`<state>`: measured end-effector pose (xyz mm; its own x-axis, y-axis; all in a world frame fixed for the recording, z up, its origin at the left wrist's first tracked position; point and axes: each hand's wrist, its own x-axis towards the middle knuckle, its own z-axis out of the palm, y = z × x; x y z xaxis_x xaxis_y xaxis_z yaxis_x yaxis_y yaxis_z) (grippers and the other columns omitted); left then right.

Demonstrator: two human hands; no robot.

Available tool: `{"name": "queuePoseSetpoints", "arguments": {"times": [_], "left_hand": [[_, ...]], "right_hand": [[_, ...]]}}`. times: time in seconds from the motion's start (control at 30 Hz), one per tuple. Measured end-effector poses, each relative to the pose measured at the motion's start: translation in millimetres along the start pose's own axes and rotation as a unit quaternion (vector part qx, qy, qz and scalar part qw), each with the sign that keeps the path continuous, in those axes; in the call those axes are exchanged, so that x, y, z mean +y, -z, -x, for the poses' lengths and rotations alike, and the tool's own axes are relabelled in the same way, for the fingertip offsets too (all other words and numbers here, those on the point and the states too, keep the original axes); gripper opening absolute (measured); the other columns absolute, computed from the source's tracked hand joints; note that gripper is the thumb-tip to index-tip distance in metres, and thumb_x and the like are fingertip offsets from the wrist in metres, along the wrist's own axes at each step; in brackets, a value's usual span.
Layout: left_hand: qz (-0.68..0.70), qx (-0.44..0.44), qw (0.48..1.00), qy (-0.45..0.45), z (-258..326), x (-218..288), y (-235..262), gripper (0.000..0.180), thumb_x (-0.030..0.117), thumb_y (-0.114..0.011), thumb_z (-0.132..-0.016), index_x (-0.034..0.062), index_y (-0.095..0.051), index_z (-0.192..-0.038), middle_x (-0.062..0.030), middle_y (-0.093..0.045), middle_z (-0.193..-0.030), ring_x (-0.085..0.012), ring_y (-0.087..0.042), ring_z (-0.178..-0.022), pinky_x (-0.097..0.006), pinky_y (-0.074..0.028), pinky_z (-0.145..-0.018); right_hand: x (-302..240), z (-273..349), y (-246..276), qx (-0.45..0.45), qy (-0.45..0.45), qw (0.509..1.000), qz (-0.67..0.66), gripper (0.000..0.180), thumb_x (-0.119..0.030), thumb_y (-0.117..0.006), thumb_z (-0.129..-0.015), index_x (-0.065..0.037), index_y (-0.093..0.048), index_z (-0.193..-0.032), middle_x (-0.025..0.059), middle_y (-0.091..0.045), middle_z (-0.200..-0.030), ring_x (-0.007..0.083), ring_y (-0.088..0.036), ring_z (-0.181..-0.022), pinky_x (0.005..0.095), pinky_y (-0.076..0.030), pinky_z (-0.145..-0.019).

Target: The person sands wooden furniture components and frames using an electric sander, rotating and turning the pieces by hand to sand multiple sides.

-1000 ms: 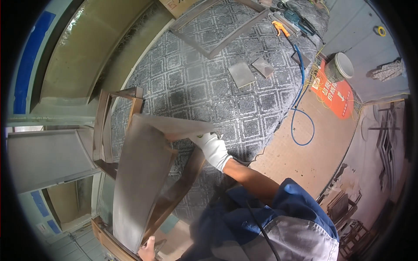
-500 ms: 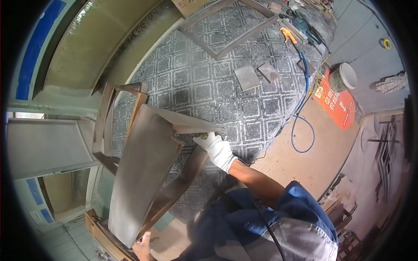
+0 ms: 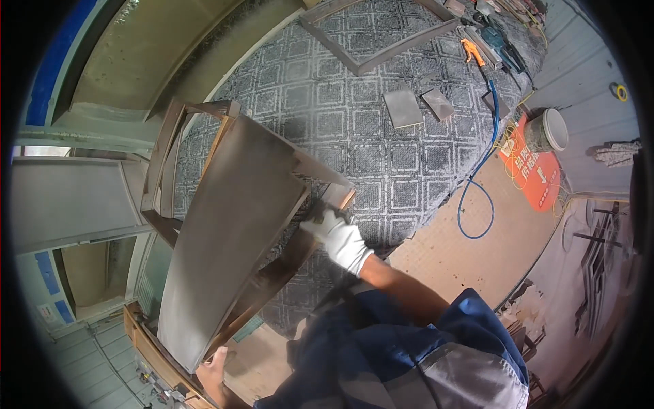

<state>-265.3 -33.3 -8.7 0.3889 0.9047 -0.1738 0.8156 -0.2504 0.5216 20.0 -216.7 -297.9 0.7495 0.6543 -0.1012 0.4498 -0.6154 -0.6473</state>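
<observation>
A wooden furniture frame with a broad grey-brown panel (image 3: 228,225) lies tilted before me, its surface dusty. My left hand (image 3: 212,368), bare, grips the frame's near lower end, fingers partly hidden beneath the edge. My right hand (image 3: 338,240), in a white glove, is at the inner side of the frame's lower rail (image 3: 300,249). Its fingers are curled around a dark object, smeared by motion and too hidden to name. Beyond the panel, another brown wooden frame (image 3: 153,184) leans at the left.
A patterned grey carpet (image 3: 300,129) covers the work surface. On it lie a frame (image 3: 388,54), two flat grey pieces (image 3: 403,109), an orange air gun (image 3: 471,51) with a blue hose (image 3: 495,109), and a power tool (image 3: 501,44). A white bucket (image 3: 548,129) stands at the right.
My right hand has shifted down and inward along the frame, off the corner. The panel's far end appears higher and the frame's right corner now shows. The whole view has shifted slightly.
</observation>
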Motion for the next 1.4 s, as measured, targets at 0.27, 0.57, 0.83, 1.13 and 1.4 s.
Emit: {"name": "queuePoseSetpoints", "arguments": {"times": [0.27, 0.57, 0.83, 1.13, 1.4], "left_hand": [[0.065, -0.049, 0.996, 0.033, 2.3, 5.4, 3.3, 0.044, 0.01, -0.09, -0.084, -0.0092, -0.069, -0.118, -0.008, -0.071, -0.107, -0.0171, -0.066, -0.091, -0.033, -0.056, -0.085], [-0.039, -0.054, 0.987, -0.144, -15.7, 5.1, -12.6, 0.042, 0.015, -0.092, -0.077, 0.0008, -0.076, -0.112, -0.0162, -0.078, -0.105, -0.032, -0.074, -0.095, -0.042, -0.058, -0.085], [-0.05, -0.11, 0.959, -0.256, -29.0, -44.6, -23.9, 0.051, 0.014, -0.096, -0.078, -0.0031, -0.073, -0.12, -0.0159, -0.078, -0.114, -0.0268, -0.074, -0.1, -0.037, -0.058, -0.09], [0.067, -0.184, 0.907, -0.373, -73.7, -63.6, -108.6, 0.038, 0.019, -0.097, -0.077, 0.0016, -0.079, -0.106, -0.0116, -0.079, -0.097, -0.0233, -0.075, -0.084, -0.035, -0.06, -0.077], [0.027, -0.148, 0.852, -0.502, -77.8, -44.1, -129.9, 0.062, 0.009, -0.095, -0.073, 0.0008, -0.067, -0.128, -0.0139, -0.071, -0.117, -0.0318, -0.068, -0.108, -0.041, -0.053, -0.103]], "right_hand": [[-19.8, 8.0, 13.6, 0.01, 0.043, 0.999, -0.016, 0.036, -0.033, -0.055, -0.11, -0.018, -0.066, -0.141, 0.0204, -0.068, -0.116, 0.04, -0.072, -0.095, 0.0461, -0.059, -0.086], [24.5, 28.3, 30.2, 0.086, 0.036, 0.996, 0.004, 0.046, -0.021, -0.062, -0.101, -0.036, -0.066, -0.144, 0.0189, -0.063, -0.128, 0.0335, -0.074, -0.092, 0.0398, -0.062, -0.079], [-53.2, 53.3, -29.6, -0.015, 0.067, 0.998, 0.009, 0.044, -0.02, -0.058, -0.102, -0.033, -0.066, -0.144, 0.022, -0.062, -0.114, 0.0388, -0.071, -0.095, 0.0476, -0.06, -0.08], [-74.9, 20.7, -54.9, -0.013, -0.031, 0.999, 0.037, 0.04, -0.02, -0.063, -0.101, -0.026, -0.067, -0.14, 0.0244, -0.061, -0.12, 0.0424, -0.069, -0.107, 0.0497, -0.058, -0.091], [-114.5, 30.9, -82.4, -0.016, -0.043, 0.999, 0.01, 0.042, -0.024, -0.05, -0.109, -0.033, -0.06, -0.148, 0.0263, -0.055, -0.133, 0.0453, -0.067, -0.112, 0.0514, -0.057, -0.094]]}}
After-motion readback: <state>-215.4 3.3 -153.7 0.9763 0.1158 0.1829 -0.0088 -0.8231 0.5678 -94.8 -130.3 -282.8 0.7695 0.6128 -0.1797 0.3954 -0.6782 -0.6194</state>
